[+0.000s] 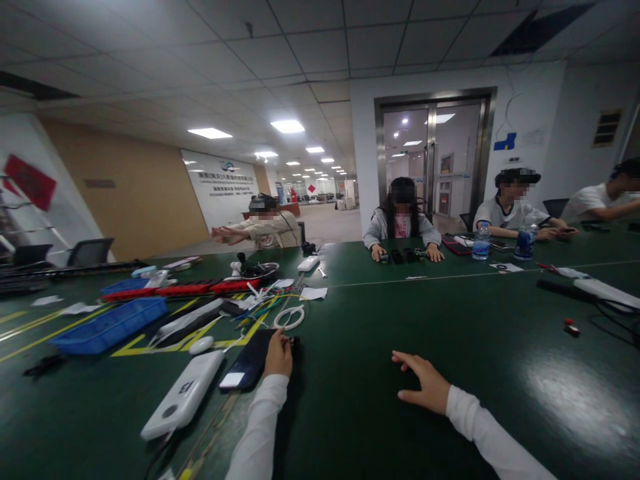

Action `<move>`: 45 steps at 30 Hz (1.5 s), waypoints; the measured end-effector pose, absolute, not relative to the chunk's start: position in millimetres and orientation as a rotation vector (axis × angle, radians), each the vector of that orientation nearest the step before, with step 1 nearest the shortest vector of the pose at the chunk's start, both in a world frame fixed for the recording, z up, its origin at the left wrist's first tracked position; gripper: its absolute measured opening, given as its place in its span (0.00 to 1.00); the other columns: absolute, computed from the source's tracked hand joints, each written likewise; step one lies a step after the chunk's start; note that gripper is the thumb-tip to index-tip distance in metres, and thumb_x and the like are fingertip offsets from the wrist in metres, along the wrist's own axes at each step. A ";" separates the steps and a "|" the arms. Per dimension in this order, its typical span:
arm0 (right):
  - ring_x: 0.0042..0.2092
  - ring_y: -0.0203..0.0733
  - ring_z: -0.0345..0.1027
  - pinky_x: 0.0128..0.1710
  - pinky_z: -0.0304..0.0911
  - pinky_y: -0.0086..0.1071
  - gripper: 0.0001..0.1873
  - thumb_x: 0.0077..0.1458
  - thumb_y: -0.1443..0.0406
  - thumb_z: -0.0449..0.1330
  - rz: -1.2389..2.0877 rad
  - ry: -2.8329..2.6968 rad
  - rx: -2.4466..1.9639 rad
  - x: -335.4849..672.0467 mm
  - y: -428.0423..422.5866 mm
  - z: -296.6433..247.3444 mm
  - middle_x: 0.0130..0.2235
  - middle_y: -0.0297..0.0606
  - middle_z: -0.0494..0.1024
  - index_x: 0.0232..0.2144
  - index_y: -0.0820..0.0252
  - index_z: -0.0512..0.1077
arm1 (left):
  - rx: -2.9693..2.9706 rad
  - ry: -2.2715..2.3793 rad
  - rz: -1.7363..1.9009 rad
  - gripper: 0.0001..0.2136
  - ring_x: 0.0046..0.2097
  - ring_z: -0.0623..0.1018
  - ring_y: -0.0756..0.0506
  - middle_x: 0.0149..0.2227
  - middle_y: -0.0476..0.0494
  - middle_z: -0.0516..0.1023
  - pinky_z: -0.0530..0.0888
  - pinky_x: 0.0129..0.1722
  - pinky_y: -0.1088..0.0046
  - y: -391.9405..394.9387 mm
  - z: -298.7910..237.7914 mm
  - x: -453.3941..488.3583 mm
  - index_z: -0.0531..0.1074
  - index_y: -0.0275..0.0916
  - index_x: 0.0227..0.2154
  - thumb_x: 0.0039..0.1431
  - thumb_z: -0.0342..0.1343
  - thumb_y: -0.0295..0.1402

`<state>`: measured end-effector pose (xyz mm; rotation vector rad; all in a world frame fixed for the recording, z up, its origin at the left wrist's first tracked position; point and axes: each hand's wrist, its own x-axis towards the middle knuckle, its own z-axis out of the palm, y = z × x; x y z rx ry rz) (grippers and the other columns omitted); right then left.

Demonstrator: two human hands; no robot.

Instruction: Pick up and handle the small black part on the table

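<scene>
My left hand (pixel 279 357) is at the right edge of a dark, flat, phone-like slab (pixel 253 357) with a white label at its near end. Its fingers are curled in, and a small dark object (pixel 295 342) shows at the fingertips; its kind is too small to make out. Over the green table (pixel 350 400), my right hand (pixel 425 385) is open, fingers spread and thumb apart, holding nothing. Left of the slab lies a white power-bank-like device (pixel 184 393) marked 13, with a small round white object (pixel 201 345) beyond it.
A blue tray (pixel 113 327) stands at the left, near a red strip (pixel 185 288) and a coiled white cable (pixel 289 318). Several people sit across the table, by water bottles (pixel 481 243). To the right lie a white bar (pixel 605 293) and a small red-and-white object (pixel 571 327).
</scene>
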<state>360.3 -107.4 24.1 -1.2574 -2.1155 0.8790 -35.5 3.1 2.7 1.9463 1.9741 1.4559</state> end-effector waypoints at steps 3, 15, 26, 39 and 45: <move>0.50 0.45 0.58 0.49 0.53 0.39 0.36 0.46 0.57 0.58 0.858 -2.138 -1.246 360.0 -104.3 20.4 0.52 0.35 0.62 0.55 0.51 0.48 | 1.954 1.964 1.416 0.20 0.42 0.69 0.46 0.37 0.42 0.65 0.65 0.48 0.62 3.4 0.4 -35.5 0.56 0.34 0.47 0.49 0.43 0.28; 0.50 0.45 0.57 0.48 0.55 0.39 0.33 0.47 0.56 0.57 0.878 -2.132 -1.262 360.5 -108.2 26.5 0.51 0.34 0.62 0.54 0.49 0.51 | 2.068 2.125 1.243 0.17 0.42 0.70 0.44 0.38 0.41 0.66 0.65 0.47 0.62 1.9 3.0 -36.3 0.60 0.35 0.44 0.49 0.44 0.31; 0.49 0.45 0.58 0.49 0.54 0.39 0.32 0.47 0.56 0.57 0.875 -2.141 -1.246 361.0 -109.7 29.2 0.50 0.34 0.63 0.53 0.49 0.52 | 2.109 2.160 1.160 0.11 0.41 0.71 0.46 0.39 0.42 0.69 0.67 0.45 0.67 -3.8 9.2 -32.2 0.67 0.38 0.36 0.50 0.44 0.31; 0.49 0.46 0.58 0.49 0.53 0.39 0.32 0.46 0.55 0.58 0.860 -2.178 -1.245 360.3 -102.0 18.9 0.50 0.36 0.63 0.53 0.50 0.53 | 2.223 2.126 1.110 0.12 0.43 0.69 0.46 0.40 0.43 0.68 0.66 0.46 0.68 -2.8 5.2 -37.4 0.68 0.39 0.36 0.51 0.43 0.29; 0.50 0.46 0.56 0.49 0.53 0.39 0.31 0.47 0.54 0.56 0.887 -2.149 -1.246 361.3 -109.6 27.8 0.50 0.34 0.63 0.53 0.49 0.53 | 2.270 2.115 1.100 0.12 0.42 0.71 0.47 0.39 0.43 0.70 0.67 0.45 0.69 -4.3 7.1 -35.3 0.69 0.39 0.36 0.52 0.43 0.31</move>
